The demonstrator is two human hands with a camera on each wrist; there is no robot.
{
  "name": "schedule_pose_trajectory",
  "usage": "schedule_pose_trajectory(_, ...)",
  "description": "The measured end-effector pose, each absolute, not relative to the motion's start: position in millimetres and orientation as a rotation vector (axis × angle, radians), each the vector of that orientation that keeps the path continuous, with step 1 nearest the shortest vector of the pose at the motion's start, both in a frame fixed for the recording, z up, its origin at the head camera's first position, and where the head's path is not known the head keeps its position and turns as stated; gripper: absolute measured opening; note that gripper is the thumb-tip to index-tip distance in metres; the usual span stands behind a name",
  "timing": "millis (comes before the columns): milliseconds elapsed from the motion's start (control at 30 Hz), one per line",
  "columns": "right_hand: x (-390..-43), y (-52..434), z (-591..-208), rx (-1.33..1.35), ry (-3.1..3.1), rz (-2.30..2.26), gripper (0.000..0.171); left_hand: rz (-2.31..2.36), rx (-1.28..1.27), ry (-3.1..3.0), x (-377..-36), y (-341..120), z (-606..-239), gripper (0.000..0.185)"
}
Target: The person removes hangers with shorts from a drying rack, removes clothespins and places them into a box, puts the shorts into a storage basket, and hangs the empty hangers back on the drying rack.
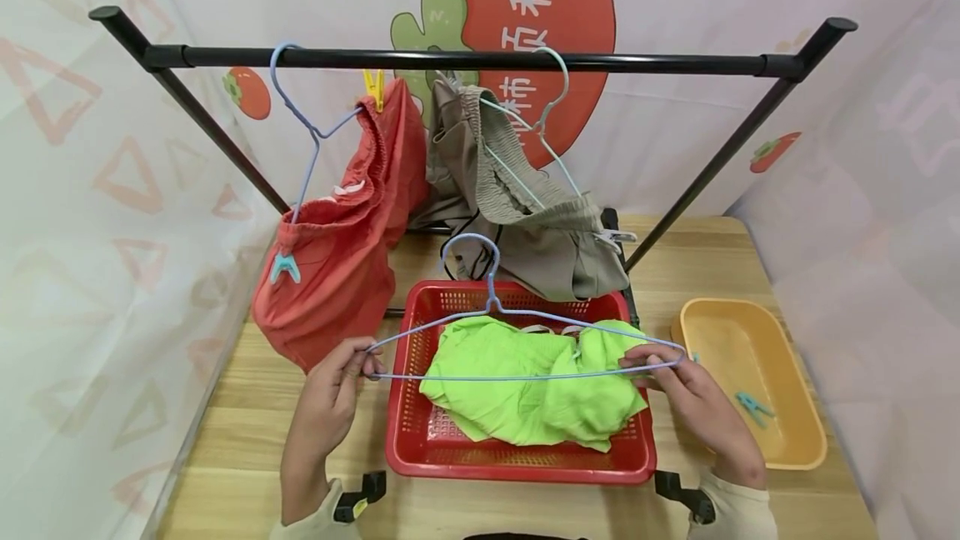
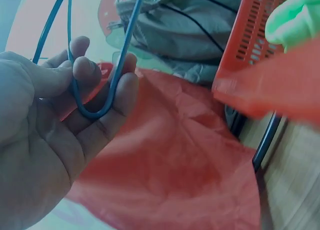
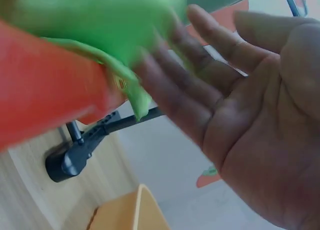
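Note:
In the head view a blue wire clothes hanger (image 1: 495, 377) is held level, hook away from me, over bright green clothing (image 1: 510, 382) in a red basket (image 1: 517, 473). Its left end sits in my left hand (image 1: 333, 386). The left wrist view shows those fingers curled round the hanger's rounded end (image 2: 92, 112). At the other end my right hand (image 1: 693, 398) touches the wire. From the right wrist the right hand (image 3: 250, 99) shows spread, nearly straight fingers, with no wire in the palm; the fingertips blur against the green clothing (image 3: 105, 24).
Red shorts (image 1: 337, 257) and grey-brown shorts (image 1: 525, 223) hang clipped to hangers on a black rack (image 1: 450, 60). To the right, a yellow tray (image 1: 798, 432) holds teal clothespins (image 1: 753, 405). Pale printed cloth walls (image 1: 90, 273) surround the wooden table (image 1: 225, 457).

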State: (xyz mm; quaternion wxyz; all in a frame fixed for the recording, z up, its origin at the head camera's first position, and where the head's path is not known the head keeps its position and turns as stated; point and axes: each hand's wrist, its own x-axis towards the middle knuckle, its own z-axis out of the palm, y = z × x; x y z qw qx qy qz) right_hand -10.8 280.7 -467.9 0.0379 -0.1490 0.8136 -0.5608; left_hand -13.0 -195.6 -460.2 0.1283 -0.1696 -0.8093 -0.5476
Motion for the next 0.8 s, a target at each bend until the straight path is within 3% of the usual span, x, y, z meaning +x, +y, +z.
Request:
schedule_pose_trajectory(300,-7.1,287.1,-463.5,-0.394,2.458,-2.057,0.036,-1.541,-0.477,-2.466,-18.1,-188.4,-465.4,0.029)
schedule_pose_trajectory(800,-5.2,278.5,-460.4,-0.425,2.678,-1.795,0.025,-1.587,-0.564,-2.564,-21.9,-177.1,-466.4,0.025)
